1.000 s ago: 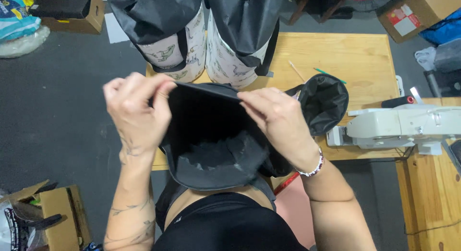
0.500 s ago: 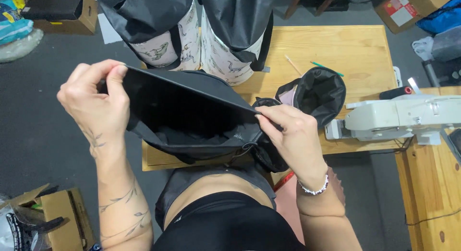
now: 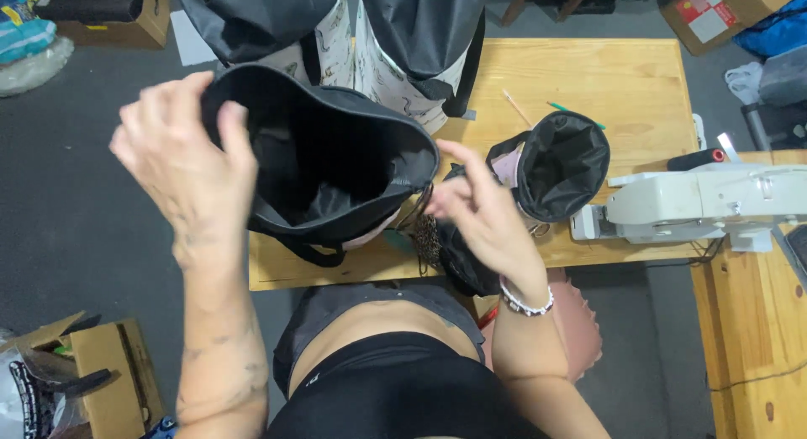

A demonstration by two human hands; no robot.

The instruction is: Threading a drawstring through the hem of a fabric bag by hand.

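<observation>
Bag [image 3: 328, 166], black and gaping open, is hanging above the bench's [image 3: 622, 78] near edge; the left hand [image 3: 181, 166] is gripping its left rim, while right-hand [image 3: 483, 216] fingers [image 3: 437, 205] are pinching its right rim.

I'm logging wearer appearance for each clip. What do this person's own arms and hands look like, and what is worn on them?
Both arms are bare, with no sleeves or gloves. The left hand has no ring or band that shows, and its forearm carries faint dark tattoo markings. The right hand has a beaded bracelet of white and dark beads around the wrist. Nails look short and unpainted.
</observation>
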